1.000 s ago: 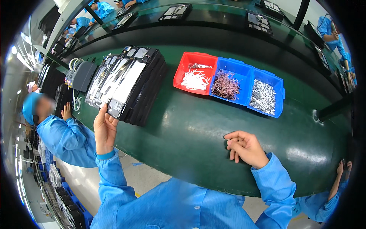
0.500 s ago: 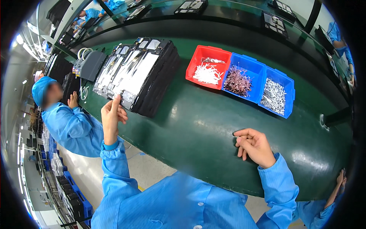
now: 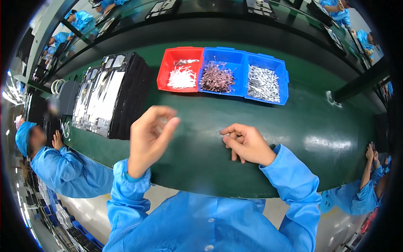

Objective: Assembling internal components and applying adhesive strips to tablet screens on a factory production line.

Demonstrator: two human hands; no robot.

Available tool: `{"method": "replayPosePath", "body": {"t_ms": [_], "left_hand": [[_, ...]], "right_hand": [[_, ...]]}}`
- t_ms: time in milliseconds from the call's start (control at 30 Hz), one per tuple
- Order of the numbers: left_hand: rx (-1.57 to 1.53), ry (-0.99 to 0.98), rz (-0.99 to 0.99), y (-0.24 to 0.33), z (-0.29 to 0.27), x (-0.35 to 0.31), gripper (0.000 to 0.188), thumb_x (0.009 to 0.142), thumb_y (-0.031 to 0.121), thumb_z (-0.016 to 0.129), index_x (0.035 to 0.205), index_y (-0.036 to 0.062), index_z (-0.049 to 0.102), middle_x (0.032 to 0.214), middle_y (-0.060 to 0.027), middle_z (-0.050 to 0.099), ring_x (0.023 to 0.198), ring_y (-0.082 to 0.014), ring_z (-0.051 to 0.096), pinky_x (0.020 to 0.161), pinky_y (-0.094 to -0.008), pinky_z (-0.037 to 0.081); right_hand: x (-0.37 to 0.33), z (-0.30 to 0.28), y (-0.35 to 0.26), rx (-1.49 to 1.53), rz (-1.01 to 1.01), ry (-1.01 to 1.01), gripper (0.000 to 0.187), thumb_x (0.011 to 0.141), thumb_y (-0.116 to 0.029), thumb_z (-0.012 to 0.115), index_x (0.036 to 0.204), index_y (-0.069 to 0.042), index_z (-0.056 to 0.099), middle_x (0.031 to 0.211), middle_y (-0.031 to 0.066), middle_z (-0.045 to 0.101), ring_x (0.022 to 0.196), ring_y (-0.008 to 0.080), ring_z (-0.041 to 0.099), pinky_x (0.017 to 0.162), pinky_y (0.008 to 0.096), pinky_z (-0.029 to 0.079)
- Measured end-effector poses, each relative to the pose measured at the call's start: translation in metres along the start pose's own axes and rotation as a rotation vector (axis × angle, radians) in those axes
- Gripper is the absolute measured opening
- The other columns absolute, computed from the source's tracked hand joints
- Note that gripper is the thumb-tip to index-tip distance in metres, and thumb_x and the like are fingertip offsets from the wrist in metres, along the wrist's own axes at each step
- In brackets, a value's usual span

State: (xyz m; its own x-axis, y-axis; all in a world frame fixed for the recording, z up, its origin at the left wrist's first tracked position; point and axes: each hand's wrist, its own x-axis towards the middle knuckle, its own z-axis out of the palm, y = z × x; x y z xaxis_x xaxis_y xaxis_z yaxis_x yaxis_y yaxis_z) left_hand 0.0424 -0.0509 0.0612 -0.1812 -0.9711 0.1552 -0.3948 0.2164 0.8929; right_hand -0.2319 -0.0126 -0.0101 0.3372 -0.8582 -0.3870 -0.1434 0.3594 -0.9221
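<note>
My left hand (image 3: pixel 150 138) hangs over the green tabletop, smeared by motion, its fingers curved and its thumb apart from them. I see nothing held there. To its right, my right hand (image 3: pixel 250 145) is closed in a pinch at thumb and forefinger; a tiny pale bit shows at the tips, too small to name. Beyond the hands stand a red bin (image 3: pixel 164 67) with white stick-like pieces (image 3: pixel 181 78), a blue bin (image 3: pixel 240 77) with thin brownish-pink pieces (image 3: pixel 217 77) and another blue bin (image 3: pixel 286 86) with small silvery-white pieces (image 3: pixel 263 84).
A stack of flat black-framed electronic panels (image 3: pixel 103 92) stands left on the green table (image 3: pixel 201 176), beside a grey device (image 3: pixel 68 97) with cables. A dark post (image 3: pixel 357 84) rises at right. Co-workers in blue sit at left (image 3: pixel 67 168) and right (image 3: pixel 361 193). A rack shelf (image 3: pixel 201 25) runs behind.
My left hand has moved away from the stacked panels to the open tabletop, nearer my right hand. The view has turned right, so bins and panels appear further left. My right hand keeps its pinch.
</note>
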Motion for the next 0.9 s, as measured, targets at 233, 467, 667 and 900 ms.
{"method": "replayPosePath", "body": {"t_ms": [233, 467, 667, 900], "left_hand": [[0.506, 0.032, 0.432, -0.032, 0.057, 0.064, 0.028, 0.082, 0.01, 0.081, 0.107, 0.0089, 0.07, 0.095, -0.0054, 0.064, 0.061, -0.0165, 0.062, 0.056, -0.0307, 0.051], [0.616, 0.222, 0.548, -0.055, 0.07, 0.066, 0.023, 0.082, 0.016, 0.082, 0.102, 0.0114, 0.072, 0.092, -0.0029, 0.062, 0.066, -0.0202, 0.066, 0.056, -0.0333, 0.053], [0.513, 0.253, 0.64, -0.063, 0.07, 0.072, 0.014, 0.085, 0.009, 0.08, 0.097, 0.0071, 0.073, 0.092, -0.0042, 0.062, 0.067, -0.0185, 0.065, 0.055, -0.0312, 0.051], [0.13, 0.223, 0.422, -0.057, 0.068, 0.06, 0.011, 0.09, -0.001, 0.074, 0.101, 0.0002, 0.073, 0.096, -0.0042, 0.059, 0.068, -0.0063, 0.057, 0.052, -0.0205, 0.045]], "right_hand": [[-0.009, 0.003, 0.014, 0.002, -0.112, 0.05, 0.029, 0.099, -0.011, 0.063, 0.123, 0.006, 0.06, 0.085, 0.0061, 0.066, 0.061, 0.0103, 0.065, 0.043, 0.0235, 0.048], [-0.011, 0.001, 0.013, -0.01, -0.175, 0.031, 0.026, 0.098, -0.007, 0.063, 0.121, 0.005, 0.062, 0.084, 0.0065, 0.069, 0.063, 0.01, 0.066, 0.046, 0.0241, 0.05], [-0.011, 0.001, 0.015, 0.006, -0.18, 0.035, 0.024, 0.098, -0.007, 0.064, 0.118, 0.005, 0.062, 0.083, 0.007, 0.069, 0.063, 0.0097, 0.066, 0.046, 0.0242, 0.05], [-0.011, 0.001, 0.016, -0.017, -0.192, 0.024, 0.024, 0.098, -0.008, 0.063, 0.118, 0.005, 0.062, 0.082, 0.007, 0.069, 0.063, 0.0096, 0.066, 0.046, 0.0244, 0.05]]}}
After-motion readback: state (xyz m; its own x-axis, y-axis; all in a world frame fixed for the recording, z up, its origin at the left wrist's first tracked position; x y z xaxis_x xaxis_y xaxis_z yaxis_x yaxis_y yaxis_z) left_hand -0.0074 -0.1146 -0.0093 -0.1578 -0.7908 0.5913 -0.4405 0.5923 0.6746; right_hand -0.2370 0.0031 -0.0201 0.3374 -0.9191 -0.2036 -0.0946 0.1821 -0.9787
